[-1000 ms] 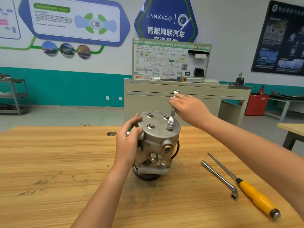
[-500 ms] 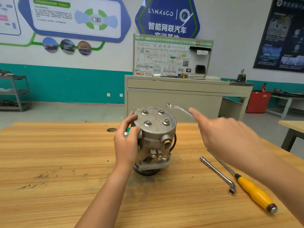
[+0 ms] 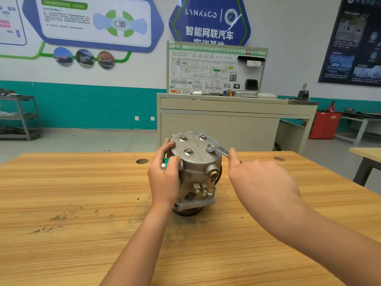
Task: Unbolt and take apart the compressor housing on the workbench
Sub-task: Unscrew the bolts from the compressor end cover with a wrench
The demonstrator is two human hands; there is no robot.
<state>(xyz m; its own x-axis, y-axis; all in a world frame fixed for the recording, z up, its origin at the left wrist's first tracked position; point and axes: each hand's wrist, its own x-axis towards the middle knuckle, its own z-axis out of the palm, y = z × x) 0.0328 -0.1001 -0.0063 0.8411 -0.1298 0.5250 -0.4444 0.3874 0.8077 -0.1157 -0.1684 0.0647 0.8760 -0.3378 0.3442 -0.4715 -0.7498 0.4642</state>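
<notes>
**Inspector:** Where is the compressor housing [image 3: 195, 172]?

**Assessor:** It stands on end at centre frame on the counter [image 3: 82, 203]. The left hand [image 3: 165, 182] grips its upper left side with fingers curled over the rim, as it did a second ago.

**Inspector:** What has changed?

**Assessor:** The wrench [image 3: 218, 150]. A second ago its ring sat on the right-front bolt [image 3: 210, 148] with the handle raised. Half a second ago it was lifted clear. Now the ring is back on that same bolt, with the handle lying low toward the right. The right hand [image 3: 259, 182] holds the handle end, though blur hides the exact grasp.

**Inspector:** What does that mean for the task?

**Assessor:** In my judgement the stroke was reset, not finished. That bolt and the three other bolts [image 3: 188, 151] all still sit in the cover. Unbolting is at an early stage, and another pull is due.
</notes>
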